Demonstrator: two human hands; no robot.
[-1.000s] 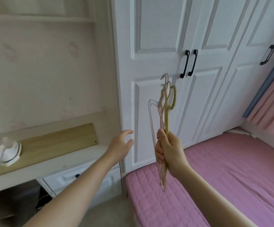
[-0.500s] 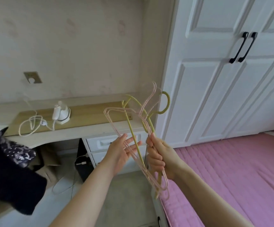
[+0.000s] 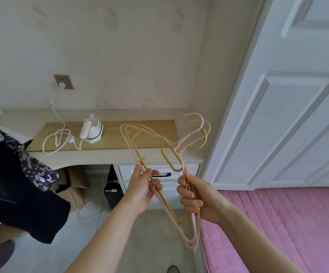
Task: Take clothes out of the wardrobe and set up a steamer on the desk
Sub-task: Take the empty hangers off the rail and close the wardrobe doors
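Both hands grip one bunch of pink and yellow-green clothes hangers (image 3: 159,164): the left hand (image 3: 143,189) is closed on the lower bars, the right hand (image 3: 196,200) is fisted round the far ends. The interlocked hooks could snag as the bunch is pulled apart, dropping one. The steamer (image 3: 92,130) stands on the desk (image 3: 110,156) left of the hangers, its cord (image 3: 56,140) looped beside it. Bare desktop lies right of the steamer, up to the wardrobe door (image 3: 278,115).

Pale pink and mustard-yellow hangers (image 3: 165,166) stand out against a white panelled wardrobe (image 3: 289,107). A white steamer (image 3: 91,129) with a white cord (image 3: 58,138) rests on a light-wood desk (image 3: 140,142) panel. Dark clothes (image 3: 18,186) (one piece speckled with pale dots) hang beside a pink quilted bed (image 3: 289,229).
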